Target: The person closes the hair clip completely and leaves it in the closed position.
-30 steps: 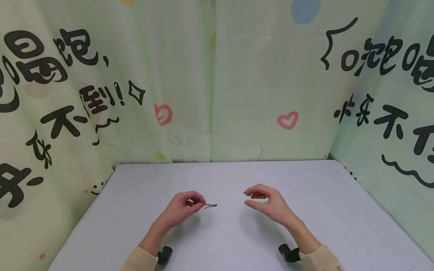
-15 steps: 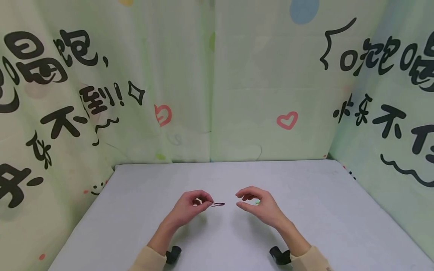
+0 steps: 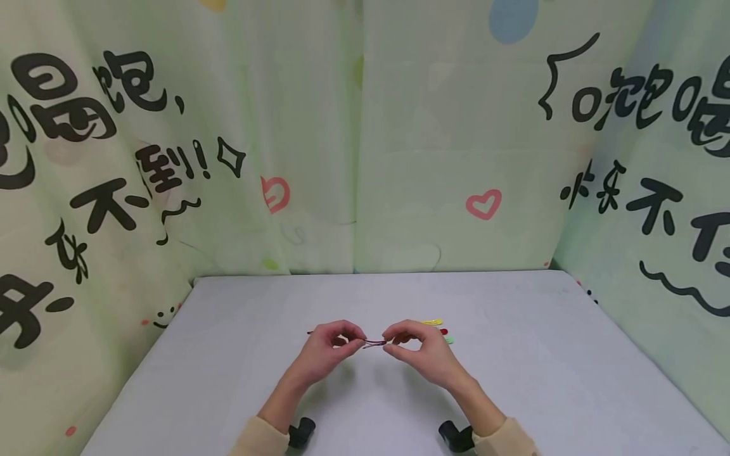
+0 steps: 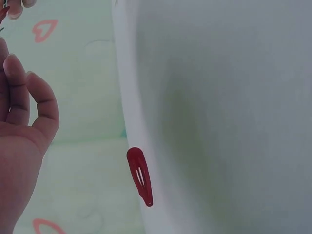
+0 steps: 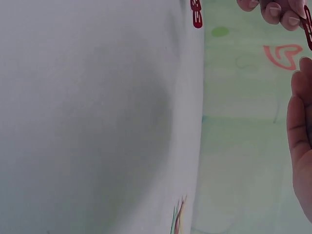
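Note:
A dark red snap hair clip [image 3: 375, 343] is held up over the table between my two hands, its thin strands spread apart. My left hand [image 3: 333, 348] pinches one end between thumb and forefinger. At the other end, my right hand [image 3: 419, 349] has its thumb and forefinger closed round the tip. In the right wrist view part of the held hair clip [image 5: 308, 27] shows beside the left fingertips [image 5: 274, 12]. The left hand [image 4: 22, 126] keeps its remaining fingers loosely bent in the left wrist view.
On the white table [image 3: 365, 291], a yellow clip [image 3: 433, 322], a red clip [image 3: 443, 331] and a green clip [image 3: 448, 339] lie behind the right hand. Another red hair clip [image 4: 140, 176] lies beyond the left hand. A printed curtain [image 3: 399, 158] hangs around the table.
The left hand has moved right with the hair clip, and the right hand has moved left to its free end. The yellow, red and green clips behind the right hand have come into fuller view.

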Tool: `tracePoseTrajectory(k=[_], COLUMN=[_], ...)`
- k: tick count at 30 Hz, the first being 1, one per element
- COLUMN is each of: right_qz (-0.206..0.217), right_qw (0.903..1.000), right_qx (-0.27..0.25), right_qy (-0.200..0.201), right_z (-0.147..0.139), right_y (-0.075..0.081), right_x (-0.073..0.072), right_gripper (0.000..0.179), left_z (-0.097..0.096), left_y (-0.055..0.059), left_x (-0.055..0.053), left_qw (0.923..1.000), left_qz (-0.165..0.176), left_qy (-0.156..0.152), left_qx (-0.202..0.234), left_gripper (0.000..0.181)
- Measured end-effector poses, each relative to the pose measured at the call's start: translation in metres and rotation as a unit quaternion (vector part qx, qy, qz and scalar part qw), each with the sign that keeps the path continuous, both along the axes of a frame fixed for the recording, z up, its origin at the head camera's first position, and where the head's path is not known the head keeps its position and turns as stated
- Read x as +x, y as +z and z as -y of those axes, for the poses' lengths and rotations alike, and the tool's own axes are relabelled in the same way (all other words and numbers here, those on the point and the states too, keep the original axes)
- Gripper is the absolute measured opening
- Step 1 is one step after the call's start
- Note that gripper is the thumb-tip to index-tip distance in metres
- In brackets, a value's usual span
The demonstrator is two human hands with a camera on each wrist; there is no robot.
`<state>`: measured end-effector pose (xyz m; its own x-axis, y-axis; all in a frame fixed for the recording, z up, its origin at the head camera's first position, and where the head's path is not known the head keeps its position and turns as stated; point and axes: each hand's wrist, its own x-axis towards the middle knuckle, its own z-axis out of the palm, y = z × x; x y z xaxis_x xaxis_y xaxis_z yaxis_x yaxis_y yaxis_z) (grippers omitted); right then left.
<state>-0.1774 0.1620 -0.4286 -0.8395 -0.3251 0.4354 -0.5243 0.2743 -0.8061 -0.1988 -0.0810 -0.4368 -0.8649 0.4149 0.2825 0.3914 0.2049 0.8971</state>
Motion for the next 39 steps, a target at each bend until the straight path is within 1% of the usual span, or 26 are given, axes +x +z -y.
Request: tracePoseTrajectory(k=[1, 6, 8, 12, 19, 22, 30, 35, 39], right_qz=[0.0, 0.007, 0.008, 0.007, 0.002, 0.002, -0.008, -0.022, -0.014], right_qw=[1.0, 1.0, 1.0, 0.9999, 0.9996, 0.9995, 0.999, 0.9977, 0.9963], right_qx=[0.0, 0.001, -0.002, -0.009, -0.008, -0.012, -0.012, -0.002, 0.003], right_qy=[0.002, 0.001, -0.001, -0.007, -0.026, -0.03, -0.043, -0.065, -0.085], right_z=[0.001, 0.004, 0.005, 0.008, 0.008, 0.009, 0.011, 0.014, 0.017], right_y=[-0.001, -0.002, -0.002, -0.003, -0.002, -0.001, 0.0, 0.001, 0.002], right_x=[0.0, -0.001, -0.001, 0.0, -0.001, -0.001, -0.001, -0.001, -0.001], right_gripper=[0.015, 0.011, 0.01, 0.008, 0.009, 0.009, 0.01, 0.013, 0.014], left_z=[-0.001, -0.003, -0.003, -0.004, -0.005, -0.006, -0.013, -0.016, -0.018], left_y=[0.002, 0.002, -0.002, -0.004, -0.003, -0.004, -0.003, -0.001, -0.003], left_x=[0.002, 0.003, 0.002, 0.003, 0.004, 0.004, 0.004, 0.004, 0.002], left_qw=[1.0, 0.9999, 0.9999, 0.9999, 0.9997, 0.9995, 0.9982, 0.9966, 0.9954], left_qz=[0.002, 0.008, 0.007, 0.005, 0.007, 0.004, -0.006, -0.02, -0.028], left_qy=[0.002, 0.006, 0.005, 0.009, -0.006, -0.004, 0.045, 0.072, 0.088], left_qx=[0.001, 0.008, 0.01, 0.009, 0.023, 0.032, 0.039, 0.036, 0.026], left_gripper=[0.007, 0.007, 0.007, 0.007, 0.015, 0.015, 0.006, 0.004, 0.004])
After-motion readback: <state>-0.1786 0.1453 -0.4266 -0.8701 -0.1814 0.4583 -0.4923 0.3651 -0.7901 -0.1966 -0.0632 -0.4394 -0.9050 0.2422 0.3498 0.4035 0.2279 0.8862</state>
